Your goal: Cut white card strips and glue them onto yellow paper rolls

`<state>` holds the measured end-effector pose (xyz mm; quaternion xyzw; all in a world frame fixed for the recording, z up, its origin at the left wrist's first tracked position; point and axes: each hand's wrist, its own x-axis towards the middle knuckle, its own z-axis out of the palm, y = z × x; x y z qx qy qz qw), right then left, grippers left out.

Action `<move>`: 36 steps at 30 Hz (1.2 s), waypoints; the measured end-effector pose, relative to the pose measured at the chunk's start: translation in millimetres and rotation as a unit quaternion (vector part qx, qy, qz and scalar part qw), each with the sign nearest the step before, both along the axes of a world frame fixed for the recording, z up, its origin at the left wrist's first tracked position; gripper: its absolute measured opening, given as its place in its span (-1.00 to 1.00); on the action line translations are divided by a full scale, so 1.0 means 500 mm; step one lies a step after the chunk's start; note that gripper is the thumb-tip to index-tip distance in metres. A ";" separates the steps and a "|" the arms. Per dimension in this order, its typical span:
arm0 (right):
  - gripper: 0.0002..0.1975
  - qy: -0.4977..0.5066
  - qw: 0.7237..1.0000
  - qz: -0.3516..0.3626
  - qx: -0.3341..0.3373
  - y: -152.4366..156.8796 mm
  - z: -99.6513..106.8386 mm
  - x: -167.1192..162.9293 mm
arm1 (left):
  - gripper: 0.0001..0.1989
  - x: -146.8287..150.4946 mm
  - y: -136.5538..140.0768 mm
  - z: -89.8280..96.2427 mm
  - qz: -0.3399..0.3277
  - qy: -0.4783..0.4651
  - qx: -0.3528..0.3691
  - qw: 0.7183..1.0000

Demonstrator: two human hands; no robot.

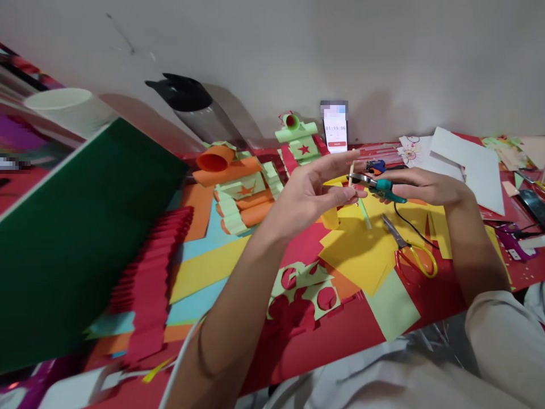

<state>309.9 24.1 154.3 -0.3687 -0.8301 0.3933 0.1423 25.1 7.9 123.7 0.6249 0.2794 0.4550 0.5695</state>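
My left hand (313, 184) pinches a thin pale stick (351, 170) upright between its thumb and fingers. In my right hand (432, 184) is a pair of pliers (385, 187) with teal handles, their metal jaws meeting the stick; whether they bite into it I cannot tell. Both hands hover over yellow paper sheets (360, 255). Scissors (411, 255) with red and yellow handles lie open on the table below my right hand. Behind my left hand are a rolled yellow paper piece (330, 218) and a narrow green strip (365, 215), both partly covered.
Orange and green paper rolls (238, 190) stand left of my hands, with a star-marked roll piece (300, 149) behind. A phone timer (336, 133) leans on the wall. A dark green board (85, 238) and pleated red paper (149, 289) occupy the left. White sheets (472, 167) lie right.
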 end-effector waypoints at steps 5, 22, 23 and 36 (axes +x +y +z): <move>-0.55 0.053 0.997 0.000 -0.053 0.004 -0.017 -0.003 | -0.45 0.002 0.004 -0.003 0.024 0.018 0.013 0.999; -0.46 0.066 0.996 0.019 -0.065 0.020 -0.038 -0.002 | -0.44 0.003 0.009 -0.011 0.017 -0.002 0.013 1.000; -0.47 0.066 0.996 0.017 -0.059 0.021 -0.038 0.000 | -0.44 0.002 0.009 -0.009 0.031 -0.006 0.016 0.999; -0.43 0.348 0.921 -0.120 -0.126 0.024 -0.129 -0.080 | -0.60 0.000 0.008 -0.006 0.103 -0.032 0.080 0.991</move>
